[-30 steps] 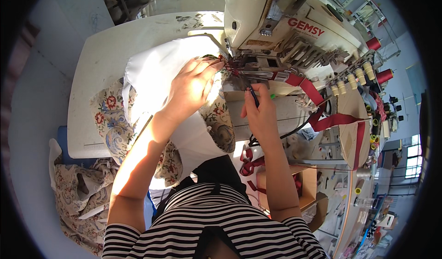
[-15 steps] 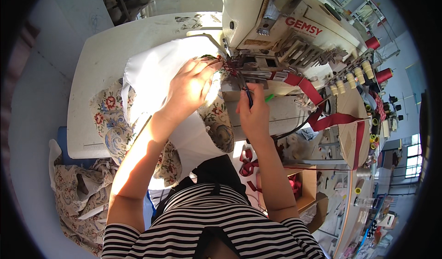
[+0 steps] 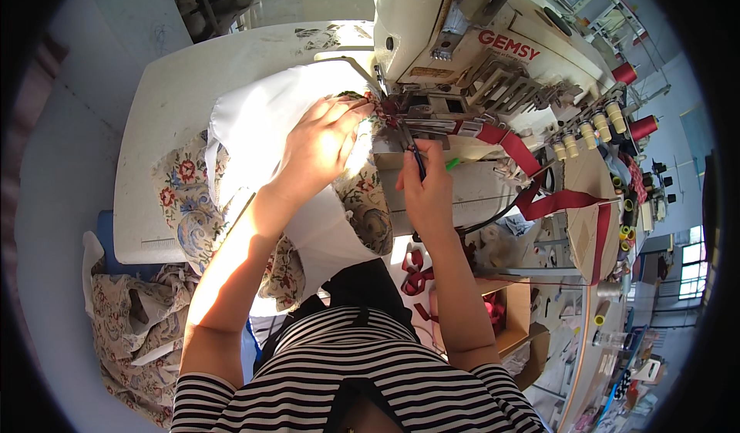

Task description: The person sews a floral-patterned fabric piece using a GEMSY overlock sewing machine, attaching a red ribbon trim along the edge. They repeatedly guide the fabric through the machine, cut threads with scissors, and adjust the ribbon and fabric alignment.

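My left hand lies with fingers stretched out on white cloth backed with floral tapestry fabric. Its fingertips rest close to the sewing machine's presser foot area. Pinched in my right hand is a slim dark pointed tool, which looks like tweezers. The tool's tip reaches dark red binding tape beside the needle area, where the exact contact is too small to make out. More of this red tape runs in from the right through a metal guide.
The sewing machine head stands over the far side of the white table. More floral fabric hangs at the left. Thread cones line the right side. A box with red tape sits below right.
My right hand and its tool have shifted very slightly to the right. My left hand stays in place on the cloth.
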`<action>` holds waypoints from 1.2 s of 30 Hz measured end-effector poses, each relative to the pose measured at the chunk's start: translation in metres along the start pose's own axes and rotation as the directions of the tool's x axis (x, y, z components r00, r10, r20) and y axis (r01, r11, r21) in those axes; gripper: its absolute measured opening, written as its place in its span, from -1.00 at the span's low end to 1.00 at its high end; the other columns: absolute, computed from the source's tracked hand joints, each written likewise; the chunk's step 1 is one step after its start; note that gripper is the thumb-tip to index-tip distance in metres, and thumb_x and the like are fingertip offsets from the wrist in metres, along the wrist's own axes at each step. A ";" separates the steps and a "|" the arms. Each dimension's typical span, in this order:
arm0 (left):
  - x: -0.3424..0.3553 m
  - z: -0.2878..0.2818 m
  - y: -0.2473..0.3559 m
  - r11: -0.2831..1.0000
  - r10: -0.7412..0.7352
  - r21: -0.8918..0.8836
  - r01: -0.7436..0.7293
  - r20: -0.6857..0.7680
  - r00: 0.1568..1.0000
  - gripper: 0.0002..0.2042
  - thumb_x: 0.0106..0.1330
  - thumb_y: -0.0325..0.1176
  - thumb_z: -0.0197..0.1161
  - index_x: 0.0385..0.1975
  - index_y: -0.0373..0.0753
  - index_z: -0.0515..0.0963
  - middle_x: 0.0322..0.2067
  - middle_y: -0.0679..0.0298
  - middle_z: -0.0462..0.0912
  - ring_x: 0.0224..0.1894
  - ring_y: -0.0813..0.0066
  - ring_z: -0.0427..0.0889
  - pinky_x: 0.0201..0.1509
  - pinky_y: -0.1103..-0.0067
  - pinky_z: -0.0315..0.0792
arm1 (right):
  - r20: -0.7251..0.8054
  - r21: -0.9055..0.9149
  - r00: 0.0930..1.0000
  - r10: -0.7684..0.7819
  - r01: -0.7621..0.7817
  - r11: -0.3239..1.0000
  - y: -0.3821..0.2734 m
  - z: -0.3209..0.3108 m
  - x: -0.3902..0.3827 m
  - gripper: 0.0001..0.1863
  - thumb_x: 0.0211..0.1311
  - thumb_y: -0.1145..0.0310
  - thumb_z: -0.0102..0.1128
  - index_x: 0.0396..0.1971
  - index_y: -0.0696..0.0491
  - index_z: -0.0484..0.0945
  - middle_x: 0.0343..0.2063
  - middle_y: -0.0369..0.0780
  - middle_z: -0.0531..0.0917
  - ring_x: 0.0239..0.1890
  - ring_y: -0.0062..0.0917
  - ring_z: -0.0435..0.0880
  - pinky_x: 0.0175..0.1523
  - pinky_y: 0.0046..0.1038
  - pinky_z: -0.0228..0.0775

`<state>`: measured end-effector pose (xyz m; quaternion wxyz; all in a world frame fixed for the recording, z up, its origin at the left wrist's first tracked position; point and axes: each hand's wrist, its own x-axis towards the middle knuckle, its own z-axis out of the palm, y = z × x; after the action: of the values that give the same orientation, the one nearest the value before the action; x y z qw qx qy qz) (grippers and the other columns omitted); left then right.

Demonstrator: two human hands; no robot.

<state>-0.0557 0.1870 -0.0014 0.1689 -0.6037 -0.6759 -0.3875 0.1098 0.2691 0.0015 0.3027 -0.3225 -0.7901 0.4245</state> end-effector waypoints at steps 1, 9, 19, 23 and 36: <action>0.000 0.000 0.000 1.000 -0.004 0.008 0.004 0.009 1.000 -0.71 0.15 -0.46 0.12 -0.10 -0.19 0.54 -0.15 0.24 0.58 -0.04 0.28 0.48 0.13 0.44 0.38 | 0.002 0.015 1.000 0.016 -0.016 1.000 -0.001 0.000 0.000 -0.84 0.35 0.39 -0.06 -0.17 0.13 0.31 -0.70 -0.29 0.47 -0.64 -0.68 0.40 -0.51 -0.58 0.20; 0.002 0.000 -0.002 1.000 -0.016 0.020 0.015 0.037 0.999 -0.72 0.16 -0.45 0.10 -0.11 -0.19 0.55 -0.17 0.23 0.58 -0.05 0.27 0.49 0.13 0.43 0.38 | 0.014 0.037 1.000 0.027 -0.027 0.999 -0.001 -0.002 -0.004 -0.83 0.35 0.39 -0.06 -0.14 0.14 0.31 -0.69 -0.28 0.49 -0.62 -0.68 0.41 -0.49 -0.58 0.21; 0.003 0.003 -0.007 1.000 -0.007 0.014 0.006 0.021 1.000 -0.72 0.15 -0.45 0.14 -0.12 -0.16 0.54 -0.20 0.26 0.57 -0.06 0.27 0.48 0.04 0.44 0.42 | -0.027 0.167 0.999 0.042 -0.037 0.985 0.015 -0.007 -0.014 -0.72 0.40 0.24 -0.13 -0.09 0.13 0.38 -0.65 -0.29 0.43 -0.61 -0.67 0.35 -0.47 -0.58 0.21; 0.003 0.006 -0.011 1.000 -0.017 0.022 0.016 0.028 0.999 -0.72 0.14 -0.45 0.14 -0.11 -0.16 0.54 -0.20 0.27 0.57 -0.06 0.28 0.48 0.03 0.44 0.42 | 0.105 0.273 0.982 0.154 -0.178 0.946 0.003 -0.022 -0.020 -0.71 0.43 0.22 -0.18 -0.17 0.10 0.45 -0.64 -0.40 0.28 -0.58 -0.76 0.18 -0.48 -0.65 0.04; 0.007 0.008 -0.015 0.996 -0.035 0.087 0.035 0.002 0.999 -0.73 0.13 -0.45 0.14 -0.14 -0.18 0.54 -0.17 0.31 0.58 -0.09 0.29 0.47 0.02 0.46 0.42 | 0.108 0.371 0.978 0.180 -0.208 0.905 0.001 -0.019 -0.028 -0.73 0.40 0.22 -0.10 -0.16 0.10 0.47 -0.65 -0.48 0.23 -0.59 -0.84 0.11 -0.51 -0.71 -0.10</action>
<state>-0.0698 0.1980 -0.0060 0.1873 -0.5845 -0.7029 -0.3596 0.1410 0.2568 0.0035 0.2872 -0.3193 -0.6670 0.6088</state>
